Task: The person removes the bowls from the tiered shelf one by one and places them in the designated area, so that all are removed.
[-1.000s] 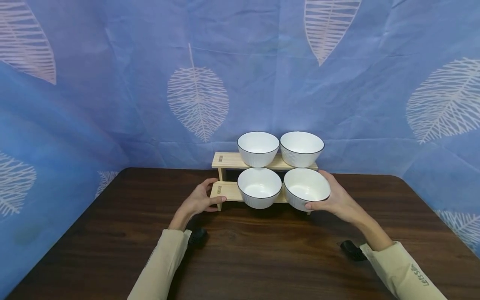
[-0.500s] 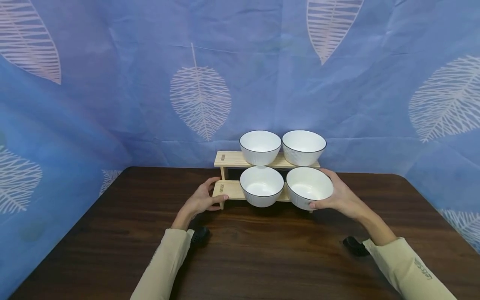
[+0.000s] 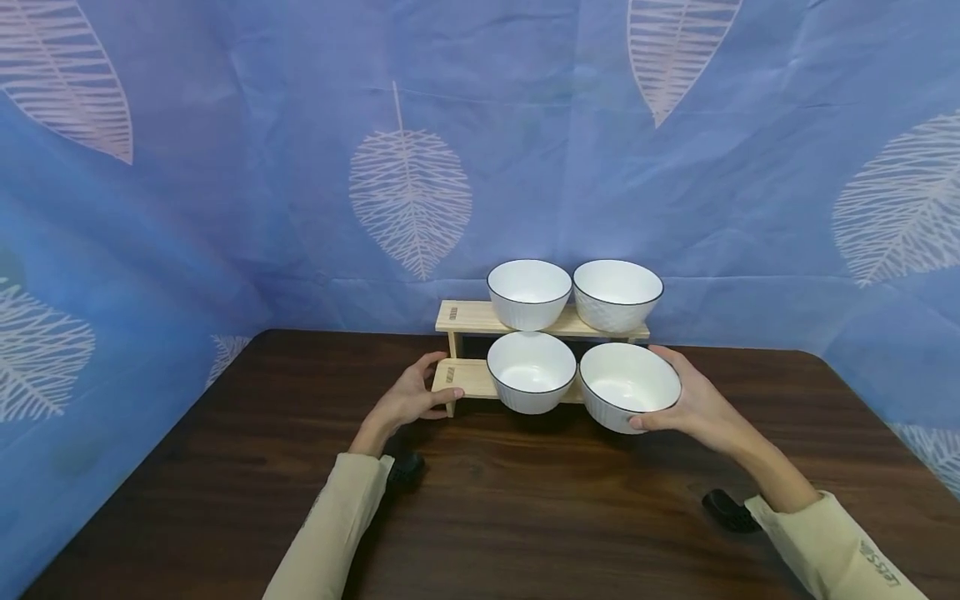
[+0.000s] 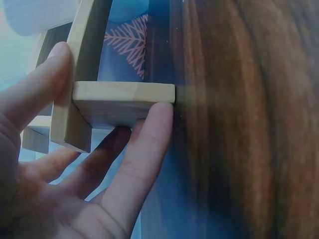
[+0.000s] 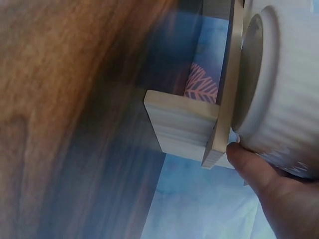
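My left hand (image 3: 407,400) grips the left end of a two-tier wooden rack (image 3: 476,380), thumb over the lower board and fingers around its side leg. At the rack's right end, my right hand (image 3: 696,407) holds a white dark-rimmed bowl (image 3: 630,379) by its right side, thumb on the near wall. The right wrist view has that bowl's ribbed wall and foot (image 5: 271,74) right beside the board. A second white bowl (image 3: 531,373) sits on the lower board to its left. Two more bowls, left (image 3: 528,293) and right (image 3: 617,294), stand on the upper board.
The rack stands near the back of a dark wooden table (image 3: 487,517). Behind hangs a blue cloth (image 3: 510,192) with pale leaf prints. Dark wrist devices, left (image 3: 407,472) and right (image 3: 727,510), show below the hands.
The right hand has drawn the front right bowl slightly right and toward me, away from the upper board. The left hand keeps its grip on the rack; the head view has shifted a little.
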The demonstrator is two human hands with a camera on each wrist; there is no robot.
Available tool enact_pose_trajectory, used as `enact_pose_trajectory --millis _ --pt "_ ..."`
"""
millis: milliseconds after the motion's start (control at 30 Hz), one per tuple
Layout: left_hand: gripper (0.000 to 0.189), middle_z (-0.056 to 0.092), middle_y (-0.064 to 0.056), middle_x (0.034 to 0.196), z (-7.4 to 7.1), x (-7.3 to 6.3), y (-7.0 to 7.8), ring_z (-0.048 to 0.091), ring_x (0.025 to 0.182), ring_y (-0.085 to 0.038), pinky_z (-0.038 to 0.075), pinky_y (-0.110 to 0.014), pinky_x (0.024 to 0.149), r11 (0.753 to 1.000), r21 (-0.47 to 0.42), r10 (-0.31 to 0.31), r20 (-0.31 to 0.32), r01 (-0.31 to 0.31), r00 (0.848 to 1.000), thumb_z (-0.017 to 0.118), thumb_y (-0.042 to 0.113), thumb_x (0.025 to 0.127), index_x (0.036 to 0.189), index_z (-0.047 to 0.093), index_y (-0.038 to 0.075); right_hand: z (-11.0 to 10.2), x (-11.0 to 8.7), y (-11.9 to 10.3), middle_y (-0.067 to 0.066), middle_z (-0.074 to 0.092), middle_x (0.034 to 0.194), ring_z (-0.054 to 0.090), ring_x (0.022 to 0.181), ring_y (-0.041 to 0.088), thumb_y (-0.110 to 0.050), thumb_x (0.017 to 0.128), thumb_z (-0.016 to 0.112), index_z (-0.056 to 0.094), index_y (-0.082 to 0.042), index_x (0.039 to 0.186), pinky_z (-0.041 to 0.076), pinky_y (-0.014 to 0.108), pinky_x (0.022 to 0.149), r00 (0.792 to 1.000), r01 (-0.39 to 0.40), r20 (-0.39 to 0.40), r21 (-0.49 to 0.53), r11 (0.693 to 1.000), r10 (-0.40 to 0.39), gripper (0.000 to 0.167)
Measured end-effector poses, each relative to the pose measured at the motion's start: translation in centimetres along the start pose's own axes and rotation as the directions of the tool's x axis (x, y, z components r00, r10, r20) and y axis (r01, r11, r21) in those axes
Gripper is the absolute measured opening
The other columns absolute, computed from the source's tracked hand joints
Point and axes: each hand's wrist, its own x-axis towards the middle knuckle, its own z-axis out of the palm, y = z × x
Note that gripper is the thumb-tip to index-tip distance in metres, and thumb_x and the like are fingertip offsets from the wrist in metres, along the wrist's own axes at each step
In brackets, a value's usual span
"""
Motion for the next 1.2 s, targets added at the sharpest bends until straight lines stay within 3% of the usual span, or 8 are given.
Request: enact_pose_trajectory --millis 200,667,900,1200 --pt "0.085 0.035 -0.032 0.150 0.1 0.2 0.1 0.064 0.110 -0.043 0.058 -0.049 0.082 1.000 -0.016 -0.018 -0.011 0.018 1.000 0.071 0.002 0.095 0.160 0.016 -0.002 -0.1 -0.8 -0.4 0.033 0.036 0.144 0.055 0.115 0.048 -0.011 0.078 0.083 0.021 0.010 0.153 0.053 0.032 0.076 1.000 0.016 -0.009 0.013 1.000 -0.016 0.100" --pt "0.082 0.041 -0.032 0.143 0.1 0.2 -0.1 0.065 0.107 -0.041 0.058 -0.047 0.082 0.999 -0.016 -0.030 -0.011 0.030 0.999 0.070 0.000 0.095 0.159 0.018 -0.002 0.1 -2.5 -0.4 0.033 0.038 0.143 0.056 0.113 0.048 -0.005 0.074 0.084 0.021 0.009 0.154 0.053 0.029 0.073 0.998 0.054 -0.019 0.026 0.998 -0.054 0.103" --pt "0.082 0.039 -0.032 0.145 0.0 0.3 0.1 0.066 0.106 -0.040 0.058 -0.047 0.081 1.000 -0.008 -0.029 -0.010 0.029 1.000 0.070 0.000 0.095 0.159 0.019 -0.003 0.7 -3.4 -0.5 0.031 0.040 0.144 0.057 0.111 0.044 -0.006 0.070 0.087 0.024 0.004 0.156 0.052 0.026 0.073 0.996 0.062 -0.059 -0.019 0.998 -0.064 0.107" --pt "0.083 0.036 -0.032 0.149 0.1 0.2 0.3 0.065 0.107 -0.041 0.058 -0.047 0.081 0.999 -0.003 -0.033 -0.013 0.033 0.999 0.070 0.000 0.095 0.159 0.017 -0.003 1.7 -4.2 -0.5 0.028 0.044 0.141 0.059 0.107 0.036 -0.003 0.069 0.087 0.027 0.002 0.155 0.053 0.027 0.074 0.995 0.094 -0.043 0.022 0.995 -0.093 0.106"
